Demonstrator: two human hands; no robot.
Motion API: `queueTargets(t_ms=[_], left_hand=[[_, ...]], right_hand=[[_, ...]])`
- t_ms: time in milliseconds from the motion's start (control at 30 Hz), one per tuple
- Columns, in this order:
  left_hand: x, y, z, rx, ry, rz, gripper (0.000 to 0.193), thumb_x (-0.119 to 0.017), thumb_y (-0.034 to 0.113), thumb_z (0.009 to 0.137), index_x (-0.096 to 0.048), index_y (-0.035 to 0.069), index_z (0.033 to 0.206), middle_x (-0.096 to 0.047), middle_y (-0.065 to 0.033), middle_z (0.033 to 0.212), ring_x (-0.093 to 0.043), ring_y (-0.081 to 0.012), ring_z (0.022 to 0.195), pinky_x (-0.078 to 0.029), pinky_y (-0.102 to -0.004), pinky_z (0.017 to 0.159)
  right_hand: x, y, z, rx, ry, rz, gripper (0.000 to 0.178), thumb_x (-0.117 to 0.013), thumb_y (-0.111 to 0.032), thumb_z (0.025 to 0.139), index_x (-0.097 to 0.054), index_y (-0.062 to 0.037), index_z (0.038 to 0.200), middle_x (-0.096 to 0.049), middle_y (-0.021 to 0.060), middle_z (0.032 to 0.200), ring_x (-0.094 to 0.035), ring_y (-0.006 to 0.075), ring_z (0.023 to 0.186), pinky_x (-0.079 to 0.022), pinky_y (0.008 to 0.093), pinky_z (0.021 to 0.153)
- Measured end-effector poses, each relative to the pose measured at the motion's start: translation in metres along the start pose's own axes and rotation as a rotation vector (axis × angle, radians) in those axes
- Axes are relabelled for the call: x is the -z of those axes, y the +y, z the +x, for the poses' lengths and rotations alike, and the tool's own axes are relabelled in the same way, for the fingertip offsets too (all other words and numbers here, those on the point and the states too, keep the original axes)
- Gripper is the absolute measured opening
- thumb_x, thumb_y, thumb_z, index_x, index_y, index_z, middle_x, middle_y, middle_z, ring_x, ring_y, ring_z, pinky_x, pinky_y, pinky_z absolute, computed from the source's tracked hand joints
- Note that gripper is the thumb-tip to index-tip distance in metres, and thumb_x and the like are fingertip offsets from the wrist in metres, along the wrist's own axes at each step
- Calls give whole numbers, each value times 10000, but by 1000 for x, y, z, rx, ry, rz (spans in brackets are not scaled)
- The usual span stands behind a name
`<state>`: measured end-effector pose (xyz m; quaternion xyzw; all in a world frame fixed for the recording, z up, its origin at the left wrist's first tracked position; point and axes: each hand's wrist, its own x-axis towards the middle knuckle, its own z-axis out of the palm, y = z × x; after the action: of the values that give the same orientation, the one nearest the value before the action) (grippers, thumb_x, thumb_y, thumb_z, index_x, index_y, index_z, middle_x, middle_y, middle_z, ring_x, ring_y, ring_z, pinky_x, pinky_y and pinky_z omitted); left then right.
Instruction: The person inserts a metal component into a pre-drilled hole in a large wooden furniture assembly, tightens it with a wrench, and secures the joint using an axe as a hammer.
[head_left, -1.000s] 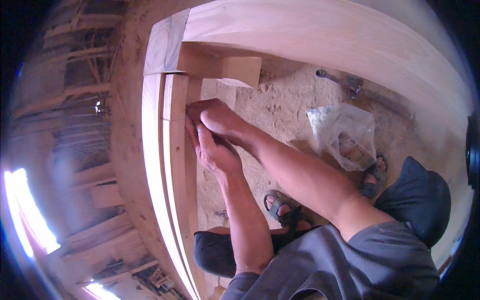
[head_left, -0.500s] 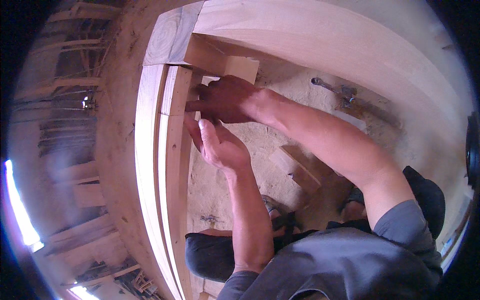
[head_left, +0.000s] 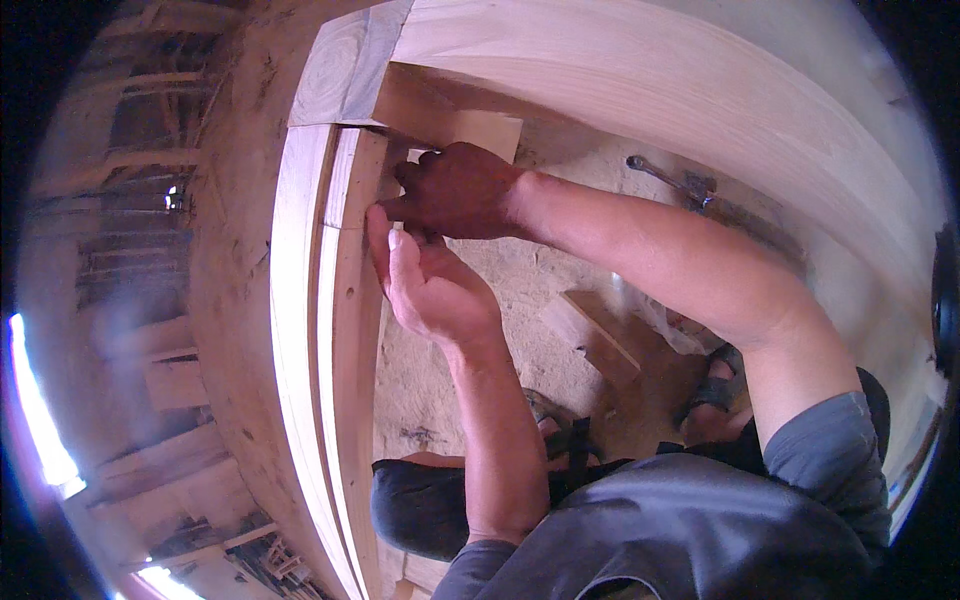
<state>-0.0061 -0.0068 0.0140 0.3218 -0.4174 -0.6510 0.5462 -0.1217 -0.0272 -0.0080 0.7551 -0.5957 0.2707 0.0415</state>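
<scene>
Working close to the upper left of the frame, the right hand [head_left: 465,190] now sits higher and further from the left hand [head_left: 440,290] than a second ago, when the two were bunched together; its elbow has swung outward, and the crumpled clear plastic bag [head_left: 675,328], right of centre, is now largely hidden behind that forearm. A short pale wooden block [head_left: 590,335] shows on the floor near the centre, where the arm covered most of it earlier. The long, pale, straight-edged wooden rail [head_left: 350,290] runs down the left of centre, directly left of the fingertips; the left index fingertip appears to touch its inner edge. The left index finger and thumb point upward, slightly apart; the right fingers are curled, with one reaching toward the rail. Whether either hand pinches something small, I cannot tell. The rail is smooth, brightly lit, dotted with a small knot and split lengthwise by a dark groove.
</scene>
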Motion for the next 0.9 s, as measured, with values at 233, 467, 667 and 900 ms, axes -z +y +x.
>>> queueTargets(t_ms=[233, 467, 667, 900], left_hand=[[6, 8, 1, 17, -88, -118, 529, -445, 189, 989, -406, -24, 1472, -481, -170, 1443, -471, -313, 1311, -341, -458, 1125], [-1, 16, -7, 75, -60, -135, 513, -454, 208, 987, -432, 15, 1462, -506, -153, 1427, -466, -307, 1317, -331, -454, 1128], [7, 16, 5, 159, -182, -316, 488, -480, 203, 985, -460, 5, 1430, -524, -124, 1402, -474, -273, 1278, -340, -431, 1096], [17, 19, 8, 134, -211, -400, 487, -502, 213, 958, -496, 13, 1402, -532, -65, 1394, -436, -224, 1276, -289, -395, 1099]], right_hand=[[4, -10, 1, -47, -15, 68, 346, -644, -266, 852, -613, -191, 1189, -659, 194, 1054, -723, 333, 813, -598, 441, 665], [3, -14, 0, -41, 22, 21, 403, -675, -277, 843, -616, -250, 1241, -661, 193, 1057, -721, 344, 826, -597, 446, 724], [-7, -4, -7, -51, 55, -4, 469, -711, -309, 809, -601, -263, 1262, -662, 174, 1032, -714, 322, 770, -594, 424, 619], [-8, -14, -3, -57, 155, -61, 493, -722, -302, 797, -586, -251, 1268, -659, 167, 1055, -713, 319, 747, -595, 414, 606]])
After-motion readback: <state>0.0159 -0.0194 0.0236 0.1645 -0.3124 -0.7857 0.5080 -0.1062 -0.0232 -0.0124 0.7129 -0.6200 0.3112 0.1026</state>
